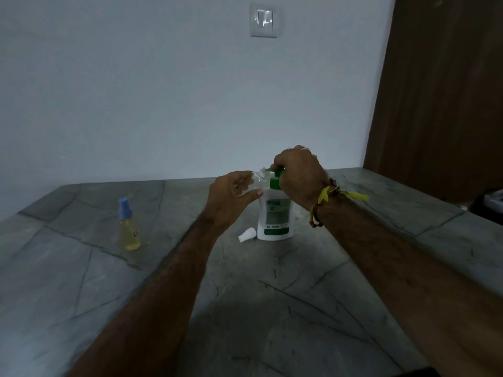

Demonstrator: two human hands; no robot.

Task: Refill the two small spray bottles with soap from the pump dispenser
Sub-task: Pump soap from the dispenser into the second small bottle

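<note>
A white pump dispenser with a green pump head and green label stands upright on the grey stone counter. My right hand rests on top of the pump head, fingers closed over it. My left hand holds a small clear spray bottle, uncapped and tilted, its mouth right at the green nozzle. A white cap lies on the counter by the dispenser's base. A second small spray bottle with a blue cap and yellowish liquid stands upright to the left.
A white wall with a light switch rises behind the counter. A brown wooden panel stands at the right. A dark object sits at the counter's far right edge.
</note>
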